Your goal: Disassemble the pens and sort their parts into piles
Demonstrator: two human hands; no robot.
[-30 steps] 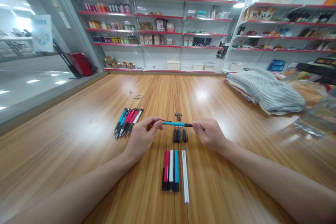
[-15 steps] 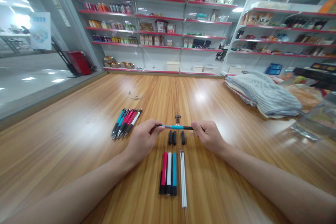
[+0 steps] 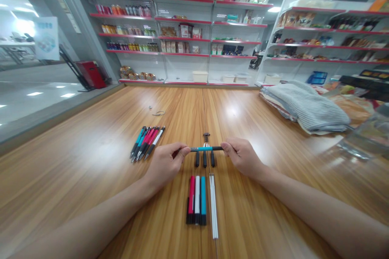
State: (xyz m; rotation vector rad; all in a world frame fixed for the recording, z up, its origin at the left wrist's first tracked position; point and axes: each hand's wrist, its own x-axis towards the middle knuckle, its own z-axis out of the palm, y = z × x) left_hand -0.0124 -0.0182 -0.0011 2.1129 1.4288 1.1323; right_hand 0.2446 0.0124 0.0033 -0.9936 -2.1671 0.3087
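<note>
A blue and black pen (image 3: pixel 204 149) is stretched level between my two hands. My left hand (image 3: pixel 170 158) pinches its left end, and my right hand (image 3: pixel 240 153) pinches the black right end. Just under the pen lie several black pen grips (image 3: pixel 204 159). Behind it are small dark parts (image 3: pixel 206 134) with white tips showing. Closer to me, pink, white and blue pen barrels (image 3: pixel 197 200) lie side by side, with white refills (image 3: pixel 214 206) to their right. Left of my left hand rests a group of assembled pens (image 3: pixel 147 143).
On the wooden table (image 3: pixel 100 194), a thin loop (image 3: pixel 158 113) and a tiny shiny piece lie at the far left. Folded cloths (image 3: pixel 306 107) and a clear container (image 3: pixel 366 135) stand at the right. Stocked shelves (image 3: pixel 182 40) line the back.
The pen and both hands sit slightly lower in the picture, still in the same grip. The middle black grip appears shifted a little to the right. The other parts keep their arrangement.
</note>
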